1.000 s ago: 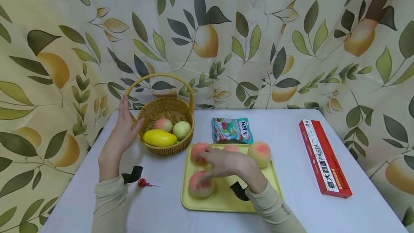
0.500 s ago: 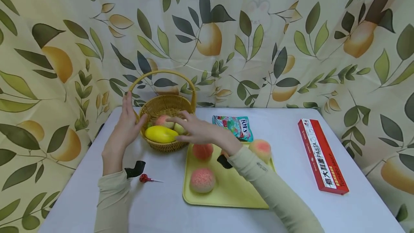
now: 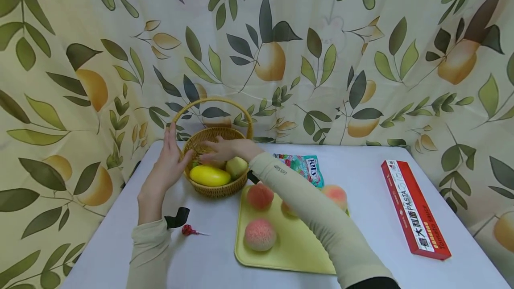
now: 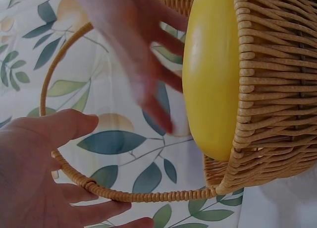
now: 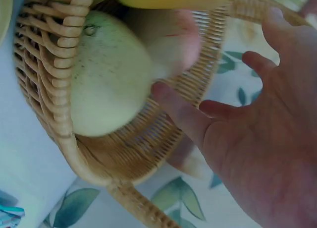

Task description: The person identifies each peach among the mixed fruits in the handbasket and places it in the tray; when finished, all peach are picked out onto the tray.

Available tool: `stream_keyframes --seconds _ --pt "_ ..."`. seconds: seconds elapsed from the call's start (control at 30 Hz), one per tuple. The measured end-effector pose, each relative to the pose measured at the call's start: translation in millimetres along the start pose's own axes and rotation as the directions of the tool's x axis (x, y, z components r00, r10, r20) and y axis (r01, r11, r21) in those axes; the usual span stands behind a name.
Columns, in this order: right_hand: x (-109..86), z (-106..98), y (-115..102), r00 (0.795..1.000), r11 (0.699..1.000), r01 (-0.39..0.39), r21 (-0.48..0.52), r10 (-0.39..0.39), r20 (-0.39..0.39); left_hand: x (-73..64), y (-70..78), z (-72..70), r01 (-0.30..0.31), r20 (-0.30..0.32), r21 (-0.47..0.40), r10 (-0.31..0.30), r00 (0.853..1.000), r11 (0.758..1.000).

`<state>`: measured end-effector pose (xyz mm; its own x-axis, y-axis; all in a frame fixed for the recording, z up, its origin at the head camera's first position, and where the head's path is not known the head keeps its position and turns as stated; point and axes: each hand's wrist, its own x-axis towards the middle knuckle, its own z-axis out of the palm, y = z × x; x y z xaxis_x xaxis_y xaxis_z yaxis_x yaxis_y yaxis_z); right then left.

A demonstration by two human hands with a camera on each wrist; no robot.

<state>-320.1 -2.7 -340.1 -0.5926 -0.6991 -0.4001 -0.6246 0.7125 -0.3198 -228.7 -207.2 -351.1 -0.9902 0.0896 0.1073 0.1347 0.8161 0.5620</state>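
Note:
A wicker basket (image 3: 214, 192) with a tall handle stands at the back left. Inside lie an oblong yellow fruit (image 3: 210, 176), a round pale-green fruit (image 3: 237, 167) and a peach (image 5: 190, 37). My left hand (image 3: 166, 171) is raised at the basket's left side, fingers extended. In the left wrist view, the handle (image 4: 148, 196) passes between its thumb and fingers. Over the basket's opening, my right hand (image 3: 230, 150) spreads its fingers and holds nothing. Its thumb and fingers reach toward the pale-green fruit and the peach in the right wrist view.
Right of the basket, a yellow tray (image 3: 297, 262) bears several peaches, one a pink peach (image 3: 260, 234). Behind it lies a teal candy packet (image 3: 311, 168). A red pasta box (image 3: 415, 208) is far right; a red lollipop (image 3: 188, 230) lies near the left wrist.
My right hand has moved from above the tray peaches, up and left, to over the basket. My left hand stays beside the handle. The head view has shifted slightly.

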Motion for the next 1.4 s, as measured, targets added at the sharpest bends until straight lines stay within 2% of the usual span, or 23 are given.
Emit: stream_keyframes --seconds 0.07,0.1,0.13,0.2,0.37,0.53,0.73,0.9,1.03,1.13,1.27,1.4 --pt "6.4 1 0 0.997 0.999 -0.047 -0.016 0.048 0.059 -0.5 -0.4 0.7 0.003 -0.004 -0.003 -0.003 1.0 1.0" --pt "8.0 1 1 0.993 0.996 -0.088 0.031 0.086 0.08 -0.6 -0.2 1.1 0.003 -0.003 -0.003 -0.003 1.0 1.0" --pt "10.1 1 3 0.991 0.995 -0.096 0.027 0.093 0.101 -0.9 0.2 1.5 0.003 -0.004 -0.005 -0.003 1.0 1.0" --pt "14.7 2 8 0.991 0.997 -0.07 0.013 0.068 0.116 -1.4 0.8 1.9 0.009 -0.002 -0.007 -0.009 1.0 1.0" --pt "22.0 4 16 0.991 0.997 0.061 -0.05 -0.055 0.125 -2.2 1.2 0.4 0.017 -0.003 -0.012 -0.017 1.0 1.0" --pt "24.3 8 15 0.982 0.997 0.043 -0.064 -0.03 0.186 -1.8 1.6 -0.7 0.024 -0.008 -0.008 -0.024 1.0 1.0" --pt "35.1 19 15 0.996 0.988 0.087 -0.132 -0.082 0.042 -2.1 0.7 0.2 0.033 -0.002 -0.014 -0.033 0.999 0.999" --pt "40.1 17 19 0.991 0.972 0.117 -0.204 -0.128 -0.042 -1.8 2.2 -1.2 0.025 -0.009 -0.008 -0.025 1.0 1.0" --pt "31.5 9 28 0.977 0.975 0.147 -0.169 -0.17 -0.131 -1.1 3.0 -0.9 0.019 -0.011 -0.012 -0.019 1.0 1.0" --pt "17.0 2 37 0.96 0.979 0.17 -0.109 -0.189 -0.205 -0.7 3.7 -1.3 0.015 -0.006 -0.018 -0.015 1.0 1.0" --pt "-15.9 2 46 0.942 0.986 0.169 0.018 -0.156 -0.299 -1.5 2.4 -1.9 0.021 -0.002 -0.029 -0.021 1.0 0.999" --pt "-65.4 18 54 0.894 0.97 0.221 0.106 -0.158 -0.42 -0.1 0.6 -1.4 0.006 -0.003 -0.032 -0.006 1.0 0.999"
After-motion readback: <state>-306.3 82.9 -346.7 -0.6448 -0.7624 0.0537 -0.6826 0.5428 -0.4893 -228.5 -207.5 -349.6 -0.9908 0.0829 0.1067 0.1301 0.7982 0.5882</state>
